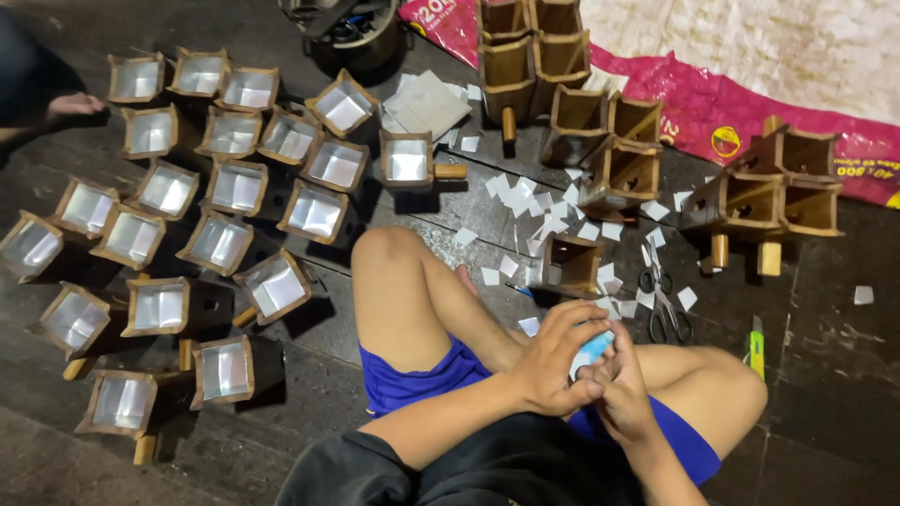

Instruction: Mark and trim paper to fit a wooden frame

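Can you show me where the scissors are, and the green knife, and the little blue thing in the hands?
scissors (664, 305): head view, on the crossing of the blades above the dark handles.
green knife (756, 345): head view, on the middle of its body.
little blue thing (594, 348): head view, on the part showing between both hands.

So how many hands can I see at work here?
2: the left hand and the right hand, together over the lap, both holding a small light-blue piece. Others may be out of view.
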